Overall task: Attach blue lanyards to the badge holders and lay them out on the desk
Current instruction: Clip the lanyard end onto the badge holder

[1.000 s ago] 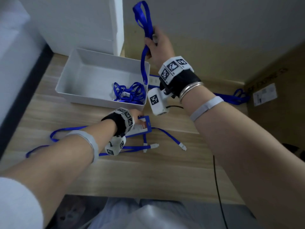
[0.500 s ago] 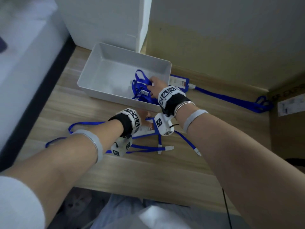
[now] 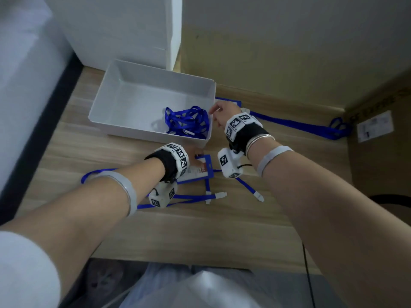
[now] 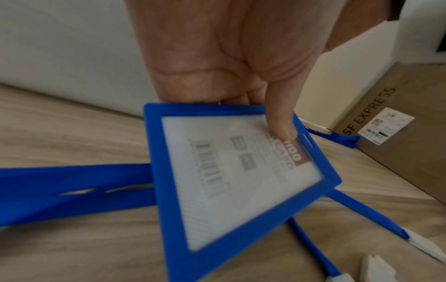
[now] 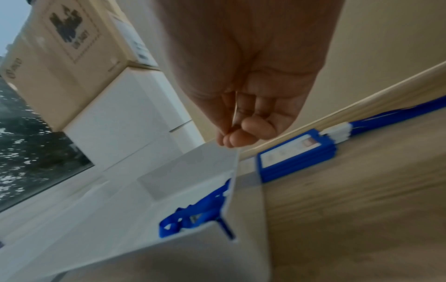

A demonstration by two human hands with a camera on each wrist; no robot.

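Note:
My left hand (image 3: 195, 154) pinches a blue badge holder (image 4: 231, 171) just above the desk, thumb (image 4: 281, 124) on its clear front near the slot and fingers behind it. In the head view the holder (image 3: 201, 170) sits in front of the white tray (image 3: 133, 85). A tangled pile of blue lanyards (image 3: 188, 122) lies in the tray's right end. My right hand (image 3: 219, 114) hovers over the tray's right rim, fingers (image 5: 237, 137) loosely curled and holding nothing. Loose lanyards with white clips (image 3: 219, 195) lie on the desk under my left wrist.
A blue badge holder with its lanyard attached (image 5: 296, 154) lies behind the tray, its strap (image 3: 298, 125) running right along the wall. A cardboard box (image 3: 378, 134) stands at the right edge. White boxes (image 3: 124, 30) stand behind the tray. Bare wooden desk (image 3: 189, 232) lies nearer me.
My right hand brought the lanyard down from high up into the tray, let it go and drew back over the right rim. My left hand kept hold of the badge holder.

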